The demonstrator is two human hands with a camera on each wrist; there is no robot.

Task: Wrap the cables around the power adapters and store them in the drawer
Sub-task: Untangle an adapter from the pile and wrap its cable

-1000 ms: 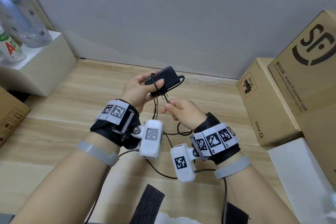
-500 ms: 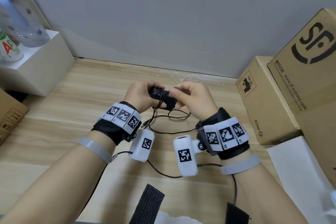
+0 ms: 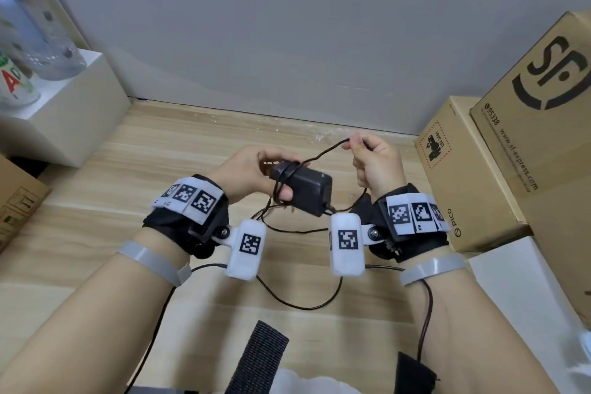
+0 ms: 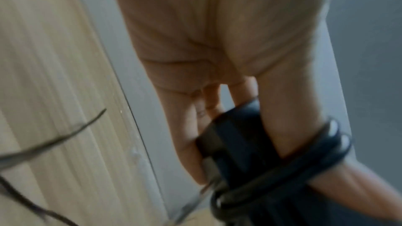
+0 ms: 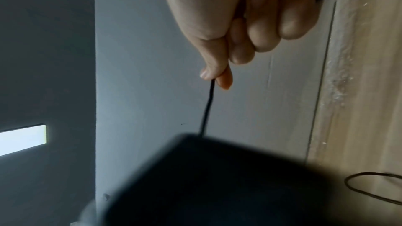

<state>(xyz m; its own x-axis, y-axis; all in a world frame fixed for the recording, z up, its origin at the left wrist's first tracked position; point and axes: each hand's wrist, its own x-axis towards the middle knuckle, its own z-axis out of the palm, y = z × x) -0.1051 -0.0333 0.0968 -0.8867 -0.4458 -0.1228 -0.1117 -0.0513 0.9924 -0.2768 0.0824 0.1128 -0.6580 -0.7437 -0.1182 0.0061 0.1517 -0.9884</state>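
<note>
At frame centre, the left hand (image 3: 252, 169) gripped the adapter (image 3: 303, 190), already carrying several turns. The right hand (image 3: 375, 163) pinched the cable (image 3: 323, 153), drawn taut. Wrapping was under way; the next turn likely required steady tension.

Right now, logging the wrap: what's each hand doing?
Left hand: grips the power adapter.
Right hand: pinches the cable.

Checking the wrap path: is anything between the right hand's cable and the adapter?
Nothing visible: the cable runs freely from the right hand to the power adapter that the left hand holds.
</note>
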